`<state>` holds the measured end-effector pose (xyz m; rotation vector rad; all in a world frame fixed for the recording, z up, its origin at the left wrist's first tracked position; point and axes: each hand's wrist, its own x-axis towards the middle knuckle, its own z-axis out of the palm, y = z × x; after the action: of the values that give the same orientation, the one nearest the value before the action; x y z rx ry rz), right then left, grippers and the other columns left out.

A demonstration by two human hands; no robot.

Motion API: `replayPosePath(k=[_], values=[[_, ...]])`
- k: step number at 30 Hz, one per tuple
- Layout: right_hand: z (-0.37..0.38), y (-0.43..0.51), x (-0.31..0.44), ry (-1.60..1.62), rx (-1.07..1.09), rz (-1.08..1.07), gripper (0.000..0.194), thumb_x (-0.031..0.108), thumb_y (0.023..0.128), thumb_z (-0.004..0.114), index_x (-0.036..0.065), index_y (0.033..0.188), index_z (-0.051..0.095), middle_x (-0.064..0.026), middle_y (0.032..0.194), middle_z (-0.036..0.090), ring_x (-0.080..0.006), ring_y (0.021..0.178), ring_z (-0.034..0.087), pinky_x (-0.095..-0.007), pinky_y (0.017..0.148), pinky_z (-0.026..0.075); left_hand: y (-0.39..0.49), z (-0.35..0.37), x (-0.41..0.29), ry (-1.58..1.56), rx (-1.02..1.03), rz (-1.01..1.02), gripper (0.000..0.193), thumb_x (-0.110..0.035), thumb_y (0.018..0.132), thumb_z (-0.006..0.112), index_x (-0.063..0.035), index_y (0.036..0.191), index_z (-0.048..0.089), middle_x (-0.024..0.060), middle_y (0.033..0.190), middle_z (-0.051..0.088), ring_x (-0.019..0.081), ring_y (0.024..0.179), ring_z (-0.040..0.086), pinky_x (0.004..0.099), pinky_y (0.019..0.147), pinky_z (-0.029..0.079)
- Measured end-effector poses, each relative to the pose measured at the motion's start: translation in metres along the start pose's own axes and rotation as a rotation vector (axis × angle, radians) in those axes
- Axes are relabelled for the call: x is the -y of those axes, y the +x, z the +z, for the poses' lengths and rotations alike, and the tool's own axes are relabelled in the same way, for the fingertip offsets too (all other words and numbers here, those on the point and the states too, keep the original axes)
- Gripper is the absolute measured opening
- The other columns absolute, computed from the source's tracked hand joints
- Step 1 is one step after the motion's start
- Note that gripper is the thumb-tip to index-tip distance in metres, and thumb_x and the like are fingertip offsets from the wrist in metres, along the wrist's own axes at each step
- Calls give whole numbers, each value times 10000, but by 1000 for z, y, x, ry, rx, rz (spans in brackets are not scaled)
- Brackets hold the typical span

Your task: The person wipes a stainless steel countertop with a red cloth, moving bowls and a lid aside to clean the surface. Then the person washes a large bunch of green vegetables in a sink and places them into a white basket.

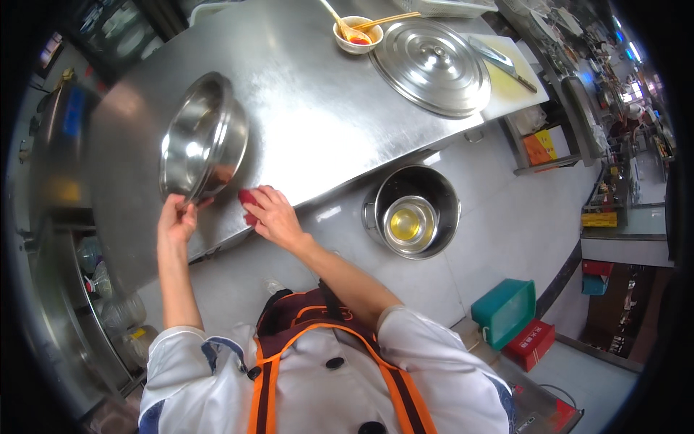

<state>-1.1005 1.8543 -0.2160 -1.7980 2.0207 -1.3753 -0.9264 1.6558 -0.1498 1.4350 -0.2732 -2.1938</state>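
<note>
My left hand [180, 216] grips the near rim of a stainless steel basin [198, 141], which is tilted up on its edge; a second rim beside it suggests two nested basins. My right hand [274, 217] holds a bunched red cloth [250, 206] at the front edge of the stainless steel table [303, 130], just right of the basin. Farther back on the table, a bowl [353, 48] holds a spoon, chopsticks and red liquid. Next to it lies a round steel lid [434, 68], partly over a white cutting board [515, 81] bearing a cleaver and a knife [512, 73].
On the floor right of the table front stands a deep steel pot [450, 217] with a smaller container of yellow liquid [405, 224] inside. A green bin [504, 312] and a red box [528, 344] sit at lower right. Shelves with plastic bottles [103, 282] stand at left.
</note>
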Motion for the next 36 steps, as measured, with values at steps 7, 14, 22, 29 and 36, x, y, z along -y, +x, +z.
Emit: replayPosePath(k=[7, 14, 22, 29, 36], values=[[-88, 47, -109, -628, -258, 474, 409, 178, 801, 522, 44, 1183, 462, -223, 1104, 481, -370, 1068, 436, -481, 901, 334, -80, -140, -61, -25, -179, 343, 248, -37, 719, 625, -153, 608, 436, -58, 535, 389, 70, 409, 386, 188, 392, 448], [44, 161, -102, -508, -325, 260, 391, 125, 683, 575, 36, 1058, 507, -188, 1085, 459, -358, 1041, 421, -475, 914, 314, -157, -273, -100, -65, -392, 496, 115, -103, 753, 626, -117, 691, 530, -62, 571, 486, 55, 452, 460, 195, 393, 494], [215, 132, 79, 242, -80, -26, 278, 76, 643, 605, 60, 920, 599, -123, 970, 573, -317, 913, 530, -405, 826, 421, -153, -388, -145, -76, -402, 395, 120, -176, 789, 581, -58, 784, 600, 92, 800, 642, 133, 557, 606, 176, 379, 492], [101, 141, 63, 1141, -360, 609, 395, 10, 665, 475, 13, 1046, 576, -103, 1008, 587, -205, 920, 563, -307, 783, 487, -159, -380, -154, -111, -195, 323, 179, -145, 782, 569, -6, 894, 565, 188, 946, 574, 230, 849, 555, 188, 432, 526], [-60, 69, -144, -379, -684, 709, 560, 274, 787, 583, 49, 1279, 439, -225, 1305, 413, -366, 1216, 384, -401, 1005, 312, -173, -319, -134, -145, -467, 428, 173, -206, 776, 622, -139, 637, 542, -28, 592, 589, 107, 422, 545, 170, 315, 403]])
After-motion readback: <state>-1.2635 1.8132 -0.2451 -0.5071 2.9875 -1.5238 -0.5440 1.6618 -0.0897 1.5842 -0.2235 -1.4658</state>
